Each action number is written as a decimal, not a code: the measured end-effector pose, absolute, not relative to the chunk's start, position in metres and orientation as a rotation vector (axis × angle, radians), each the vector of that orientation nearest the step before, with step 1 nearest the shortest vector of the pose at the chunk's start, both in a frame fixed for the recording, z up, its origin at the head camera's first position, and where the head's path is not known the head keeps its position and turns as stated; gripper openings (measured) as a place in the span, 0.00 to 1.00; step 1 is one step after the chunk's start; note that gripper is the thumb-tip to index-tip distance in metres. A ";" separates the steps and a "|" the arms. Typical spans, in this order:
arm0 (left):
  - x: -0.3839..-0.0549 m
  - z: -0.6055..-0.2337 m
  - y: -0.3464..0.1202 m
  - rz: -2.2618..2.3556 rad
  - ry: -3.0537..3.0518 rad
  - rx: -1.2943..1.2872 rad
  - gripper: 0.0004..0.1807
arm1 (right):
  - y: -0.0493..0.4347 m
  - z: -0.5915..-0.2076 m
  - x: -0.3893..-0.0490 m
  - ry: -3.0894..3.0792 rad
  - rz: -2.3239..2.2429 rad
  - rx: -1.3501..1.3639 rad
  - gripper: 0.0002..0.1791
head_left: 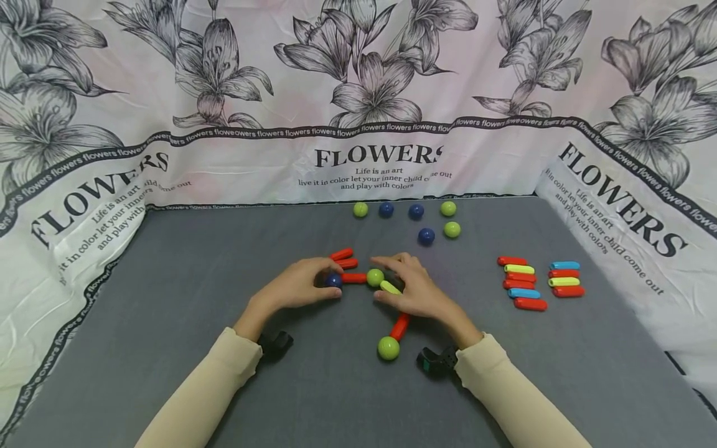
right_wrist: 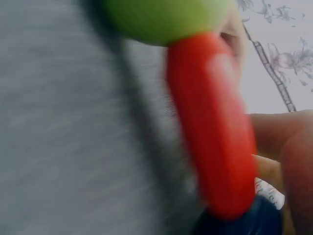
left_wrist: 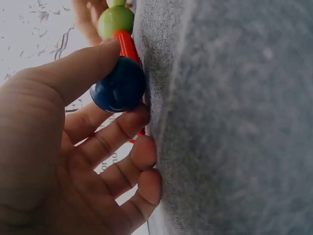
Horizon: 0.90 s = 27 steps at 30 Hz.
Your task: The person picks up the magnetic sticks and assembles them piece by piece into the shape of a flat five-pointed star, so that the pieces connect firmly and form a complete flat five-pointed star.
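Between thumb and fingers, my left hand pinches a blue ball. A red stick joins that ball to a green ball, and a yellow stick runs from the green ball towards my right hand. The right hand curls round a second dark blue ball, mostly hidden under it in the head view. From there another red stick leads to a second green ball nearer the front.
Two loose red sticks lie just behind the left hand. Several blue and green balls stand at the back of the grey tabletop. To the right are two groups of red, yellow and blue sticks. Flowered cloth walls the back and sides.
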State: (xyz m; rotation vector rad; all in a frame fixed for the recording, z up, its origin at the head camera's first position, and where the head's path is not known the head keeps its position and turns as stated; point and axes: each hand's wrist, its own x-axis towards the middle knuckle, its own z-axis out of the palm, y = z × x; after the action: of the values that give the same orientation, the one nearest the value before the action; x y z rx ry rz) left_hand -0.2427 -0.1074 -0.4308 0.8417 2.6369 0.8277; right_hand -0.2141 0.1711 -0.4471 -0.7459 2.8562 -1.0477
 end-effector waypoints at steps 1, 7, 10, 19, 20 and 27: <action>-0.242 -0.431 -0.107 0.806 2.645 0.855 0.23 | 0.168 -0.445 -0.216 2.857 -1.002 -0.771 0.35; -0.240 -0.432 -0.105 0.779 2.645 0.941 0.20 | 0.144 -0.437 -0.226 2.862 -0.776 -0.841 0.22; -0.240 -0.433 -0.105 0.803 2.641 0.959 0.20 | 0.139 -0.438 -0.228 2.864 -0.801 -0.809 0.16; -0.241 -0.436 -0.105 0.883 2.618 0.945 0.19 | 0.145 -0.438 -0.229 2.728 -1.006 -0.844 0.15; -0.242 -0.436 -0.105 0.897 2.604 0.943 0.20 | 0.146 -0.438 -0.230 2.712 -1.018 -0.855 0.16; -0.255 -0.438 -0.118 1.088 2.538 0.851 0.17 | 0.171 -0.437 -0.224 2.653 -1.093 -0.904 0.20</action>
State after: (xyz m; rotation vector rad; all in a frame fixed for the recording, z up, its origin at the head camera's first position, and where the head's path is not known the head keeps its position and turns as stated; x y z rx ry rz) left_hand -0.2552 -0.1184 -0.4378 0.8510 2.5379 1.0881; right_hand -0.2242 0.1711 -0.4375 -0.9035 2.6533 -1.0934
